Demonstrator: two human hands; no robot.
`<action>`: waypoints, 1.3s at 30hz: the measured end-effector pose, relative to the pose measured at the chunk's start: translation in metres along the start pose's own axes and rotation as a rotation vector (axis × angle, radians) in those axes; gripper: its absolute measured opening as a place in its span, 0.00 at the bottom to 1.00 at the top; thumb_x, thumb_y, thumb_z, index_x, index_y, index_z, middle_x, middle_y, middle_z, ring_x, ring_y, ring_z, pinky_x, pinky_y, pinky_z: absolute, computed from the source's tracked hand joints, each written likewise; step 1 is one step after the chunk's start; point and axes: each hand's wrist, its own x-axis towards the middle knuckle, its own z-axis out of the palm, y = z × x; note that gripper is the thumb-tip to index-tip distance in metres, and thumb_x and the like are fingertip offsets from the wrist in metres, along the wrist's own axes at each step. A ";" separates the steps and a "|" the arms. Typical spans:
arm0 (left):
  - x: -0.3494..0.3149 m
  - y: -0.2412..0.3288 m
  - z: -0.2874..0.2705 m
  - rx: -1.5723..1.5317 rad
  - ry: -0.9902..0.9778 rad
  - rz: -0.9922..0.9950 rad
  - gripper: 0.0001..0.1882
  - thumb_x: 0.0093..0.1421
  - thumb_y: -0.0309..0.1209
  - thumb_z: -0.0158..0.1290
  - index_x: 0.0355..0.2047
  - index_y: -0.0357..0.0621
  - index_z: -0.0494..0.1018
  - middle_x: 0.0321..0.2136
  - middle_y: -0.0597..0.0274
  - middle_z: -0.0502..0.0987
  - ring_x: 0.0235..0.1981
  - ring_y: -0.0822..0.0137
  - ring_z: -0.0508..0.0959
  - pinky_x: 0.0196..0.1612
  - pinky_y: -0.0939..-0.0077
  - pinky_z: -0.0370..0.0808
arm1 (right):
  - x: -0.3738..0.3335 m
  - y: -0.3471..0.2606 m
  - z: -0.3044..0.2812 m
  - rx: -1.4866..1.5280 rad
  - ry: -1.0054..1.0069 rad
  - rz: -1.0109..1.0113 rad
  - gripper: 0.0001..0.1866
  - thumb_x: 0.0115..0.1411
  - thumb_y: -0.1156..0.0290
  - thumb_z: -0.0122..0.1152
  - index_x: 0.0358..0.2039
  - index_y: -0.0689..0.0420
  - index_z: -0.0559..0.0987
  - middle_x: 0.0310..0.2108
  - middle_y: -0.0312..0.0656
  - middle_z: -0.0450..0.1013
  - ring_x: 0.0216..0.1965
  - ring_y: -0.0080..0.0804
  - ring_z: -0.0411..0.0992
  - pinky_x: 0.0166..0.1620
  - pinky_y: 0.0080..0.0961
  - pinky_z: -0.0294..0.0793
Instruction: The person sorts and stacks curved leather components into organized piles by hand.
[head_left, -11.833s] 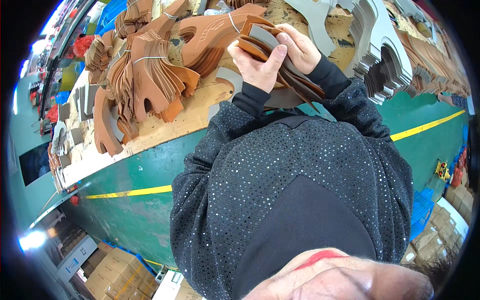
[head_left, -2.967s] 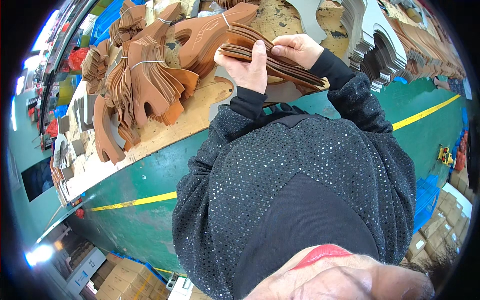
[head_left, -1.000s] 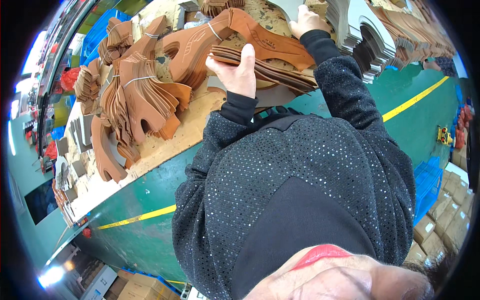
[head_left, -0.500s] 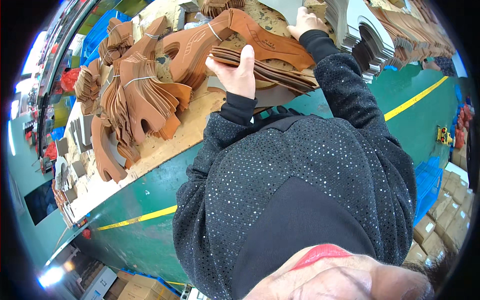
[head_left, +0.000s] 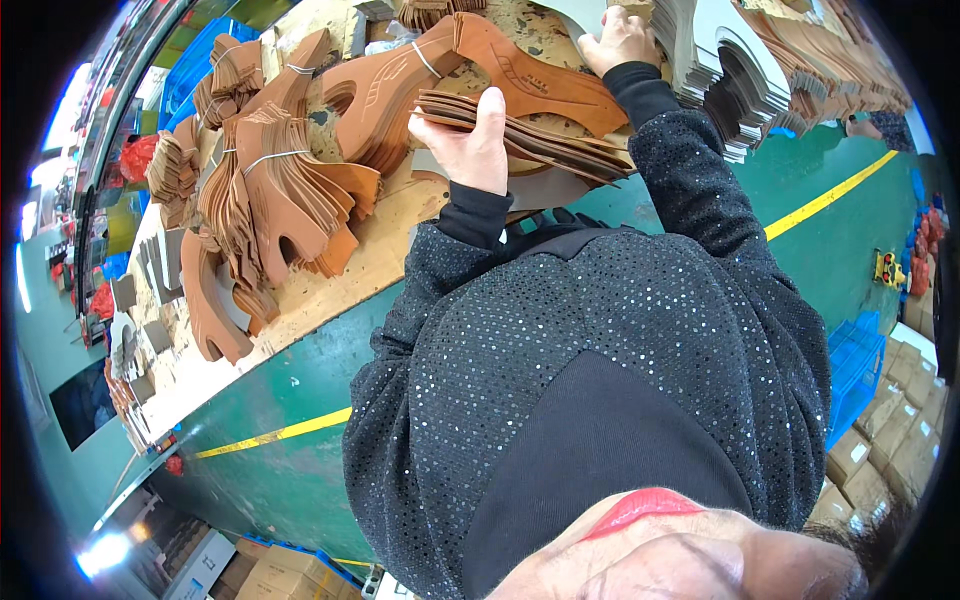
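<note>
My left hand is wrapped round a thin stack of brown leather-like cut pieces, thumb on top, held tilted above the table's near edge. Farther off to the right, my right hand grips the edge of a pale grey cut piece; its fingertips are partly hidden. Between the hands lies an orange-brown shaped piece with small markings pressed into it. It adjoins a tied stack of brown pieces. Right of my right hand stands a thick stack of grey-white curved pieces.
Fanned, tied bundles of brown pieces cover the left part of the wooden table. More brown stacks lie at the far right. Yellow lines cross the green floor. A blue crate and cardboard boxes stand at right.
My right hand has moved slightly right and away, and the pale grey piece has shifted with it. My left hand keeps its hold on the brown stack, almost unmoved.
</note>
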 end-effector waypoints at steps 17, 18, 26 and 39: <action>-0.001 0.002 -0.002 -0.021 -0.036 0.005 0.24 0.52 0.21 0.58 0.41 0.42 0.53 0.32 0.59 0.69 0.29 0.71 0.73 0.35 0.76 0.75 | -0.001 0.002 0.001 0.028 0.141 0.030 0.20 0.44 0.59 0.61 0.35 0.57 0.70 0.36 0.51 0.71 0.42 0.53 0.68 0.44 0.49 0.68; -0.001 0.001 -0.003 -0.008 -0.032 0.016 0.24 0.52 0.21 0.58 0.41 0.42 0.53 0.32 0.59 0.69 0.29 0.70 0.73 0.35 0.76 0.75 | -0.002 -0.001 -0.002 0.039 0.119 0.027 0.19 0.44 0.60 0.61 0.34 0.57 0.70 0.35 0.51 0.72 0.41 0.52 0.68 0.43 0.48 0.68; -0.001 0.002 -0.002 -0.026 -0.043 -0.001 0.25 0.52 0.21 0.58 0.42 0.43 0.53 0.33 0.59 0.69 0.29 0.70 0.73 0.35 0.75 0.74 | -0.001 0.014 0.008 -0.058 -0.024 0.026 0.21 0.47 0.54 0.57 0.39 0.51 0.73 0.41 0.46 0.73 0.43 0.46 0.72 0.47 0.43 0.70; -0.001 0.001 -0.002 -0.029 -0.036 0.004 0.24 0.52 0.21 0.58 0.41 0.42 0.54 0.33 0.59 0.69 0.29 0.70 0.73 0.36 0.76 0.74 | 0.005 0.020 0.016 -0.117 -0.041 -0.014 0.18 0.48 0.53 0.56 0.37 0.50 0.73 0.38 0.46 0.75 0.41 0.46 0.73 0.43 0.43 0.72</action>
